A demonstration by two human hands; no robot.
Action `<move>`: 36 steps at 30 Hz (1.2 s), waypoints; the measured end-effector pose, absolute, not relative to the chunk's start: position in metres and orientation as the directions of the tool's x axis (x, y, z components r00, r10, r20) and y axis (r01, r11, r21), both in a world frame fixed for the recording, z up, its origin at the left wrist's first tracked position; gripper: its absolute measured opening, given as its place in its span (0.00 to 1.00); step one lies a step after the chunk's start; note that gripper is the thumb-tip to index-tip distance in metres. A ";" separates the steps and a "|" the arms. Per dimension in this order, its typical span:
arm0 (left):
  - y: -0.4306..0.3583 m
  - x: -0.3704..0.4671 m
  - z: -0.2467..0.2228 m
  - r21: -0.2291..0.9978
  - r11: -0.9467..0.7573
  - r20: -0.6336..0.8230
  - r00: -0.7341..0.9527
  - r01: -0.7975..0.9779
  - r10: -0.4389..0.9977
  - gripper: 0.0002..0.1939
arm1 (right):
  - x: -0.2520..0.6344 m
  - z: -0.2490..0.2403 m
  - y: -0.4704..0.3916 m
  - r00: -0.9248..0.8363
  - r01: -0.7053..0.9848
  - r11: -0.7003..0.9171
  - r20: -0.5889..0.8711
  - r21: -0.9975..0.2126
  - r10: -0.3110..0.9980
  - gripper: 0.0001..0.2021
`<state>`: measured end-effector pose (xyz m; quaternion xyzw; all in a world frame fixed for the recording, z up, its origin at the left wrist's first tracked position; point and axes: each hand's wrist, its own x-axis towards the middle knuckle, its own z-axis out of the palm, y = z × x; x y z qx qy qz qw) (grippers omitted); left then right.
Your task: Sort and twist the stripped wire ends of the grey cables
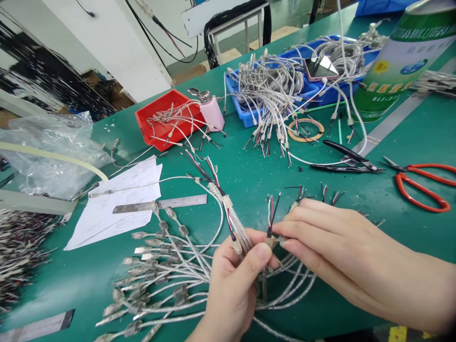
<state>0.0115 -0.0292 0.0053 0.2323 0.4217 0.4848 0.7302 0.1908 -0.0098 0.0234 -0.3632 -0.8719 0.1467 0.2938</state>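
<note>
Near the bottom middle, my left hand (237,280) is closed around a bundle of clear-jacketed cables (238,223), whose stripped red, white and black wires point up. One cable end (270,232) stands apart from the bundle, between the left thumb and the right fingertips. My right hand (331,242) comes in from the right, its thumb and fingers pressed together at that cable's connector; its exact grip is partly hidden. USB plugs (142,256) fan out to the left of my left hand, and more cables loop beneath both hands.
A red tray (142,118), pink bottle (213,114) and blue tray (245,116) of cables stand at the back. Black pliers (351,159), red-handled scissors (423,180) and a green can (395,71) are right. Paper (114,204), a steel ruler (181,201) and a plastic bag (53,152) lie left.
</note>
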 end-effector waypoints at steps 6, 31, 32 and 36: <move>-0.030 0.012 0.005 0.747 0.414 -0.376 0.184 -0.520 0.908 0.05 | 0.191 0.022 -0.009 -0.578 0.547 0.682 0.372 -0.485 0.727 0.16; -0.031 0.012 0.005 0.754 0.413 -0.371 0.188 -0.510 0.910 0.05 | 0.187 0.022 -0.008 -0.568 0.559 0.734 0.467 -0.387 0.678 0.17; -0.031 0.012 0.004 0.753 0.413 -0.373 0.185 -0.512 0.909 0.05 | 0.187 0.022 -0.008 -0.574 0.557 0.740 0.470 -0.376 0.670 0.17; -0.031 0.013 0.004 0.756 0.409 -0.375 0.174 -0.510 0.911 0.04 | 0.184 0.023 -0.008 -0.585 0.571 0.751 0.478 -0.332 0.656 0.18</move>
